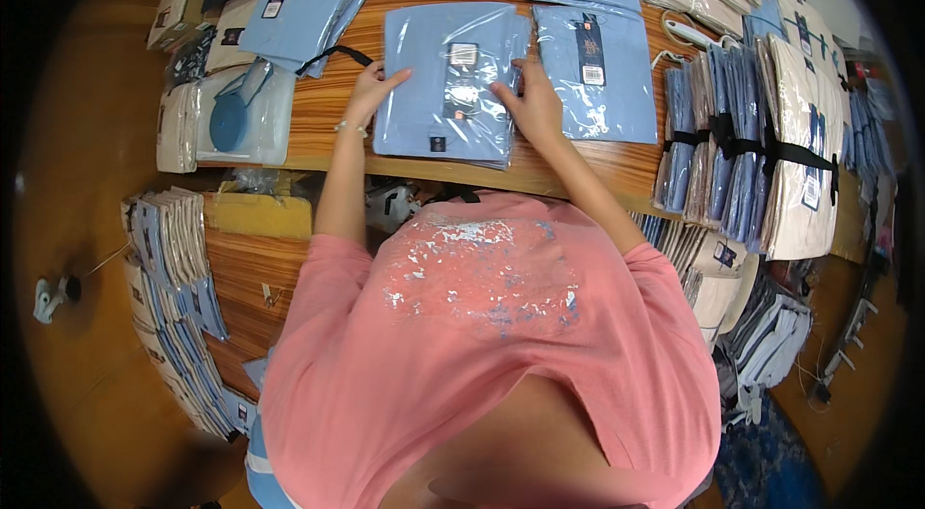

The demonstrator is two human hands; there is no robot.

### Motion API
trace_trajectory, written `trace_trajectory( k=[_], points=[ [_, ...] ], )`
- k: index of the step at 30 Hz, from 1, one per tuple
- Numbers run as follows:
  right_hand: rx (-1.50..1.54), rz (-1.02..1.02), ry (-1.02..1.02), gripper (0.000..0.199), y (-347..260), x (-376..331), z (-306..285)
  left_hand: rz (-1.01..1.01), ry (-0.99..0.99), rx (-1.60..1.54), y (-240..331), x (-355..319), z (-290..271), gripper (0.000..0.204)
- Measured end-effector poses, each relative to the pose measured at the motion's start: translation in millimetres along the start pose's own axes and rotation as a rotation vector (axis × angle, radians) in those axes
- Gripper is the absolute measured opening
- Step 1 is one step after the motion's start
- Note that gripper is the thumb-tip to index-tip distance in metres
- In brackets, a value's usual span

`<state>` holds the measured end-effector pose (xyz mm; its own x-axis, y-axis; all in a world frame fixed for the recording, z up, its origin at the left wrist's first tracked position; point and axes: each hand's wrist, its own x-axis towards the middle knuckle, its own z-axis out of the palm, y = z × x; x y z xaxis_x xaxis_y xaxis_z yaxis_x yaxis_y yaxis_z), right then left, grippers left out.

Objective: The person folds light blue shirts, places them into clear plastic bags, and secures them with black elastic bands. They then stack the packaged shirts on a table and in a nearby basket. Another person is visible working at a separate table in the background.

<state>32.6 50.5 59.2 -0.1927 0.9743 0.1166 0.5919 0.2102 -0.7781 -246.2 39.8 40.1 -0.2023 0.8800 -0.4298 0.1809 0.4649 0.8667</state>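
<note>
In front of me on the striped wooden table lies a small stack of folded light-blue garments in clear plastic bags (414,66), each with a dark hang tag. My left hand (371,96) grips its left edge, thumb on top and the other fingers partly hidden. Along the opposite edge my right hand (533,106) is closed, thumb over the plastic and fingers at the side, where a lower bag sticks out. A black strap (342,54) runs across the table to just behind my left hand.
More bagged blue garments (617,75) lie to the right and along the back. At the right edge stand strapped bundles (737,147) of blue and beige ones. A blue tape roll (228,120) sits on a pale box at left. Further stacks (173,249) fill a lower surface.
</note>
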Motion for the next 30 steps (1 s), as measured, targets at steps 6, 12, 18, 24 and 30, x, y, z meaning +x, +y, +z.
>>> trace_trajectory(
  k=[6, 12, 18, 24, 30],
  points=[
    [-0.077, 0.022, 0.262, 0.023, 55.0, 1.9, -43.2, -0.105, -0.036, -0.227, -35.7, 13.7, -68.6, 0.048],
    [0.27, 0.418, -0.029, 0.017, 68.9, -46.2, -76.5, -0.029, 0.206, -0.027, -42.5, -3.1, -169.5, 0.062],
    [0.323, 0.253, 0.064, 0.023, 18.6, -27.6, -21.9, 0.208, 0.635, 1.161, -16.8, -23.2, -113.8, 0.071],
    [-0.07, 0.385, -0.138, 0.052, 21.4, 4.1, 23.7, 0.607, 0.25, 0.295, -2.1, -12.5, -26.7, 0.028],
    [0.355, 0.405, -0.037, 0.04, 64.9, 1.3, -37.7, 0.532, 0.176, 0.095, -3.9, -7.1, -3.1, 0.027]
  ],
)
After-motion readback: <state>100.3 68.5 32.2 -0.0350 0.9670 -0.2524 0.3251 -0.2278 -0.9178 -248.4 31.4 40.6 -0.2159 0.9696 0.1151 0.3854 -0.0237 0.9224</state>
